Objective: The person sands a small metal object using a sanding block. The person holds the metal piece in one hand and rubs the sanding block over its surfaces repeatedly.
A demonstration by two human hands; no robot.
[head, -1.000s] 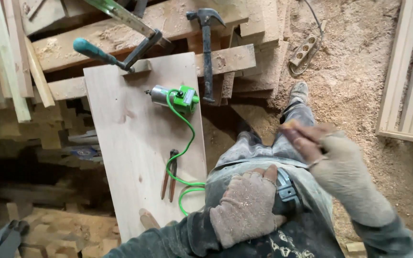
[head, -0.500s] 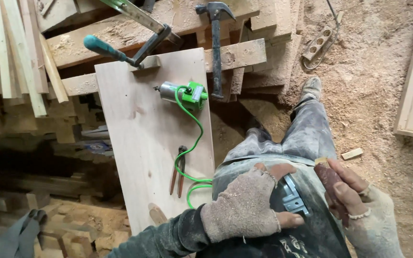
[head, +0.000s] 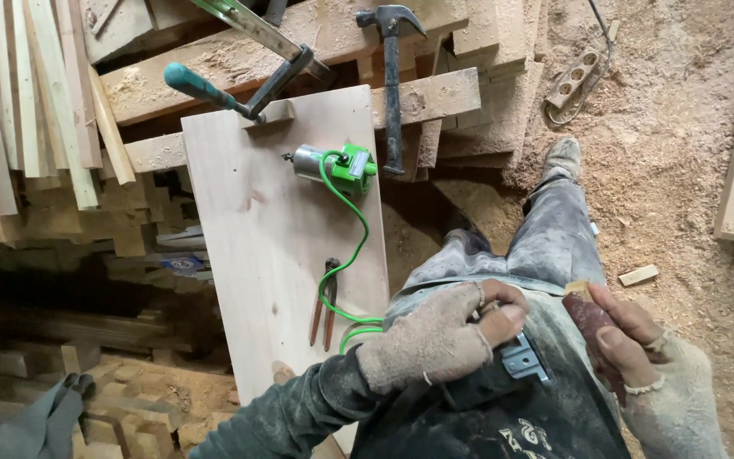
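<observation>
Two gloved hands are near the person's lap. The left hand (head: 435,340) is curled, its fingertips touching a small metal bracket (head: 524,361) at the waist. The right hand (head: 647,365) pinches a dark reddish piece (head: 592,327) just beside it. Ahead of the left hand, pincers (head: 326,302) and a green tool (head: 341,166) lie on a pale board (head: 256,246).
</observation>
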